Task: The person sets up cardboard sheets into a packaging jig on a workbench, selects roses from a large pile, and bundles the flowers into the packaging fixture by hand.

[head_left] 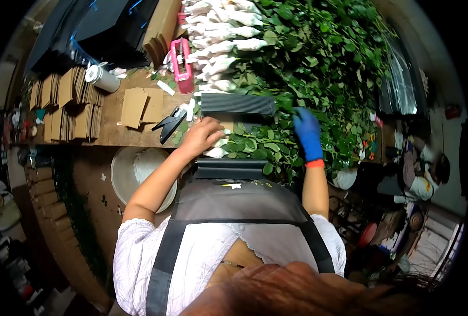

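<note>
My left hand [205,136] is bare, its fingers laid out over the netted flower heads [216,152] at the near edge of the bench. In a blue glove, my right hand [307,131] rests on the leafy stems [265,145] to the right, slightly blurred, its fingers stretched forward. Between the hands a dark corrugated sheet [238,104] stands folded up behind the flowers. Another dark flap [231,168] hangs at the bench edge by my apron. A black stapler [171,124] lies left of my left hand.
Many more white-netted flowers [218,47] with green foliage [323,52] cover the back right. A pink tape dispenser [181,66], cardboard pieces [141,107], stacked cardboard [76,102] and a white bottle [102,78] sit at left. A pale tub [119,171] stands below the bench.
</note>
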The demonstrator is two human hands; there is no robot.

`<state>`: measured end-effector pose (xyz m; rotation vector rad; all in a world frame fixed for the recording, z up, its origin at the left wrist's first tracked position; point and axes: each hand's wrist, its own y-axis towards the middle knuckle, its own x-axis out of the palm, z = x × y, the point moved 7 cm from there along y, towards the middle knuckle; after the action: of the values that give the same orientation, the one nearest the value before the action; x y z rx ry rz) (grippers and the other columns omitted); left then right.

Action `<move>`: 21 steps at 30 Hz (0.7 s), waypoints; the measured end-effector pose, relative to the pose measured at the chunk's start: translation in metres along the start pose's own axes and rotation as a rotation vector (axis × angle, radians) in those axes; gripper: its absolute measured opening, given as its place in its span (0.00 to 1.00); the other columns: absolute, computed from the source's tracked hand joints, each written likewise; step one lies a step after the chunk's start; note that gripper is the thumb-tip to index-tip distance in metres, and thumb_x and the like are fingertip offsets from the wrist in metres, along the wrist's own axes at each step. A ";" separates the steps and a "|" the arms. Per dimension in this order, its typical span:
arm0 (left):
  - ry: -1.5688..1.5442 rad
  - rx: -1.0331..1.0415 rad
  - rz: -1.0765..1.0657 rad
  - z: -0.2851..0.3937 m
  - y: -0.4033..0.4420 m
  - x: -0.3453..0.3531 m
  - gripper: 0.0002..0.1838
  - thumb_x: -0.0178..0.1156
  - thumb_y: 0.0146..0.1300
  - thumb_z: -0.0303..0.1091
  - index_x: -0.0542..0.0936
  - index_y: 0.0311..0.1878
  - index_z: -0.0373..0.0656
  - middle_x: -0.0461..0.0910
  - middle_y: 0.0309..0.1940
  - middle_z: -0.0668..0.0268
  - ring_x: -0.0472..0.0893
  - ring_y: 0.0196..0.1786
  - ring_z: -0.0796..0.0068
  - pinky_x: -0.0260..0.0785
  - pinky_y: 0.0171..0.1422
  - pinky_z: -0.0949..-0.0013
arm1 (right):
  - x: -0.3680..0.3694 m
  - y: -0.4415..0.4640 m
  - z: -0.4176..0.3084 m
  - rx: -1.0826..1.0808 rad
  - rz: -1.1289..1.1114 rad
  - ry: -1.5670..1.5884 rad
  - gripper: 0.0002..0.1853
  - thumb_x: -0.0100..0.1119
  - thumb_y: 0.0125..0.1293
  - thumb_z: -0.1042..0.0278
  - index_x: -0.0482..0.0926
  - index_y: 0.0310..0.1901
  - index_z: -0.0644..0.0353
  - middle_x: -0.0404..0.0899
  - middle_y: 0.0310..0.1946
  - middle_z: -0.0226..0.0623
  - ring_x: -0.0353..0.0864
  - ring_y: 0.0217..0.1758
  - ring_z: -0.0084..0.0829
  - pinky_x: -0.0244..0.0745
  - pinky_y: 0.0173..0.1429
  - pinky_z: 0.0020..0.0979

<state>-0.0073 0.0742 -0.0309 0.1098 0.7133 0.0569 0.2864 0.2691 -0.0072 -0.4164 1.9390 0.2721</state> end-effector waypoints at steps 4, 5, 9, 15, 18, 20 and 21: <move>-0.099 -0.027 0.070 -0.009 -0.004 0.013 0.11 0.67 0.63 0.36 0.82 0.45 0.42 0.83 0.40 0.62 0.82 0.43 0.61 0.72 0.52 0.61 | -0.081 -0.041 -0.052 -0.345 0.427 -0.099 0.15 0.62 0.59 0.75 0.80 0.50 0.59 0.83 0.48 0.44 0.81 0.53 0.50 0.76 0.58 0.43; -0.137 -0.084 0.056 -0.013 -0.005 0.014 0.12 0.67 0.63 0.36 0.82 0.45 0.42 0.83 0.40 0.62 0.83 0.42 0.62 0.73 0.50 0.62 | -0.090 -0.047 -0.061 -0.388 0.394 -0.071 0.17 0.61 0.57 0.77 0.80 0.50 0.59 0.82 0.48 0.44 0.80 0.54 0.50 0.76 0.59 0.44; -0.240 -0.180 0.094 -0.015 -0.007 0.013 0.18 0.70 0.61 0.37 0.79 0.52 0.43 0.83 0.44 0.61 0.84 0.44 0.65 0.76 0.49 0.65 | -0.085 -0.064 -0.076 -0.541 0.247 -0.113 0.22 0.60 0.51 0.82 0.79 0.51 0.59 0.81 0.51 0.45 0.79 0.55 0.51 0.74 0.60 0.46; -0.263 -0.176 0.019 -0.011 -0.005 0.009 0.25 0.71 0.58 0.38 0.78 0.59 0.46 0.83 0.47 0.62 0.83 0.50 0.61 0.75 0.53 0.64 | -0.053 -0.062 -0.034 -0.460 0.198 -0.305 0.25 0.63 0.51 0.81 0.78 0.53 0.55 0.80 0.52 0.43 0.77 0.56 0.48 0.74 0.61 0.45; -0.301 -0.125 0.117 -0.011 -0.006 0.009 0.27 0.68 0.61 0.33 0.75 0.64 0.48 0.80 0.56 0.62 0.82 0.55 0.62 0.75 0.59 0.63 | -0.032 -0.058 -0.018 -0.402 0.055 -0.298 0.25 0.65 0.51 0.80 0.78 0.54 0.54 0.80 0.52 0.42 0.78 0.55 0.47 0.74 0.60 0.44; -0.269 -0.090 0.072 -0.013 -0.007 0.014 0.32 0.70 0.56 0.27 0.74 0.66 0.49 0.79 0.59 0.64 0.80 0.58 0.63 0.75 0.63 0.63 | -0.021 -0.055 -0.016 -0.376 0.005 -0.315 0.24 0.65 0.52 0.79 0.80 0.54 0.54 0.81 0.51 0.41 0.79 0.53 0.47 0.75 0.59 0.43; -0.261 -0.068 0.062 -0.009 -0.007 0.011 0.34 0.71 0.54 0.26 0.73 0.66 0.49 0.79 0.59 0.64 0.80 0.59 0.63 0.74 0.63 0.63 | -0.018 -0.055 -0.017 -0.355 -0.016 -0.313 0.23 0.65 0.53 0.78 0.80 0.53 0.54 0.81 0.51 0.41 0.79 0.53 0.47 0.75 0.60 0.42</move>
<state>-0.0050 0.0689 -0.0457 0.0720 0.4467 0.1236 0.3007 0.2155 0.0166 -0.5829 1.5811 0.6379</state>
